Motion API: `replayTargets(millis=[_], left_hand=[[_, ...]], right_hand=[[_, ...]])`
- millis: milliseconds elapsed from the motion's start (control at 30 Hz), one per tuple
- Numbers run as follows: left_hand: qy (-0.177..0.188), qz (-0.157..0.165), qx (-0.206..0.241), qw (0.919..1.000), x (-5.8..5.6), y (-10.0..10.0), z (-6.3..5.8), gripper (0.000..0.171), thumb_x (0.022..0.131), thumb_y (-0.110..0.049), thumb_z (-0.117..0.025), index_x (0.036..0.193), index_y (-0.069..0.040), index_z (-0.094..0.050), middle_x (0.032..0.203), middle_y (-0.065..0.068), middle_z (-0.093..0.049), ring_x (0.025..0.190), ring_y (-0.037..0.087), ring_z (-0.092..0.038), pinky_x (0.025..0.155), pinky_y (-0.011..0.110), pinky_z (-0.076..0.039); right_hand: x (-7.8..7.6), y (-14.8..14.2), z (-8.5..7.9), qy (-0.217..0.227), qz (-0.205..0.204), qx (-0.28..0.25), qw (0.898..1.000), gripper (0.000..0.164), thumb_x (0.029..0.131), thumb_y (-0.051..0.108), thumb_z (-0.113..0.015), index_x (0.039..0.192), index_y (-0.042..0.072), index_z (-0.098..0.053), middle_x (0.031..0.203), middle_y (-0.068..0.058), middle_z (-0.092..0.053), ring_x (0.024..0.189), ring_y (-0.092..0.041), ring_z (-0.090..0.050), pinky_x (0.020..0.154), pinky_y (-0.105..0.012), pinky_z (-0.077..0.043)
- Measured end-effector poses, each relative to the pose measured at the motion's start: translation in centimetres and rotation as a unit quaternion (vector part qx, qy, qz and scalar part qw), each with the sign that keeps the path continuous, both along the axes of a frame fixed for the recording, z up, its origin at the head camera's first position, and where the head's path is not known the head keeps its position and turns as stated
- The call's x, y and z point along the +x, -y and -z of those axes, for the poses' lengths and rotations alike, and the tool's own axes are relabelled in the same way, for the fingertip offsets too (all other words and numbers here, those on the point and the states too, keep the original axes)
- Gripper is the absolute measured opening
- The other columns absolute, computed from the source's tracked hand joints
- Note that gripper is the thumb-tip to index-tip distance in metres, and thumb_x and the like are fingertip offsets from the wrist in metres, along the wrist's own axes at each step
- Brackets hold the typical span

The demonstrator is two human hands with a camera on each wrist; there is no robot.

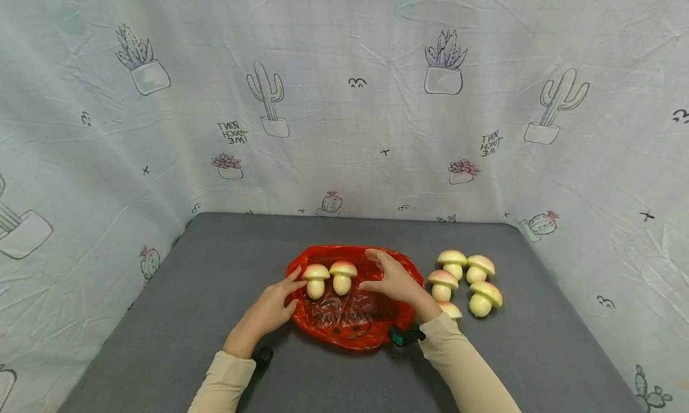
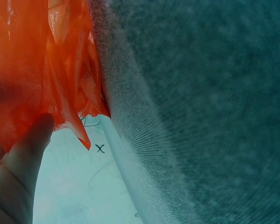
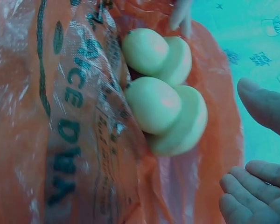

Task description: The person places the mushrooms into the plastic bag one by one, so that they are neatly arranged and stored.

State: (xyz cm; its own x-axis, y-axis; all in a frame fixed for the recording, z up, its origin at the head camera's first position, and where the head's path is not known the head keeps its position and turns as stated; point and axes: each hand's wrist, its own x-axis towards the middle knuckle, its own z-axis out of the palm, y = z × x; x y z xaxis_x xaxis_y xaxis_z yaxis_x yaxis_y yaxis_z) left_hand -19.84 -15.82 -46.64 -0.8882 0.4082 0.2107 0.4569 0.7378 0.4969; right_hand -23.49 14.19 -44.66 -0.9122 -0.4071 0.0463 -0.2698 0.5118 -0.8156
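Observation:
A red plastic bag [image 1: 344, 341] lies spread on the dark table, its mouth facing up. Two mushrooms [image 1: 342, 278], pale-stemmed with yellow and reddish caps, sit side by side in it toward the back left; the right wrist view also shows these mushrooms [image 3: 154, 105] against the plastic. My left hand [image 1: 274, 305] holds the bag's left rim, thumb outside and fingers over the inner side. In the left wrist view the thumb [image 2: 30, 154] lies against the orange-red plastic. My right hand [image 1: 395, 280] hovers over the bag's right part, fingers spread and empty.
Several more mushrooms [image 1: 481, 299] stand in a group to the right of the bag, one partly hidden by my right forearm. A white curtain [image 1: 344, 132] with plant drawings hangs behind and beside the table [image 1: 226, 245].

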Motion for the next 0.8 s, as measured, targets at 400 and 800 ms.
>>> replayTargets(millis=[400,800], left_hand=[[0.007,0.003,0.000,1.0000,0.1,0.0,0.0,0.043,0.083,-0.001,-0.063,0.126,-0.001,-0.061,0.149,0.013,-0.039,0.107,0.024,-0.057,0.077,0.033,-0.046],[0.001,-0.004,0.007,1.0000,0.2,-0.1,-0.1,0.043,0.082,0.001,-0.065,0.125,0.000,-0.061,0.148,0.014,-0.040,0.109,0.024,-0.057,0.077,0.034,-0.046]], right_hand=[[2.3,-3.9,-1.0,-0.028,0.014,-0.023,0.999,0.079,0.083,0.029,-0.072,0.147,0.009,-0.031,0.150,-0.015,-0.035,0.138,-0.034,-0.032,0.108,-0.048,-0.031],[5.4,-8.4,-0.4,-0.101,0.050,-0.011,0.994,0.071,0.083,0.018,-0.073,0.142,0.003,-0.037,0.144,-0.019,-0.041,0.129,-0.040,-0.041,0.102,-0.056,-0.035]])
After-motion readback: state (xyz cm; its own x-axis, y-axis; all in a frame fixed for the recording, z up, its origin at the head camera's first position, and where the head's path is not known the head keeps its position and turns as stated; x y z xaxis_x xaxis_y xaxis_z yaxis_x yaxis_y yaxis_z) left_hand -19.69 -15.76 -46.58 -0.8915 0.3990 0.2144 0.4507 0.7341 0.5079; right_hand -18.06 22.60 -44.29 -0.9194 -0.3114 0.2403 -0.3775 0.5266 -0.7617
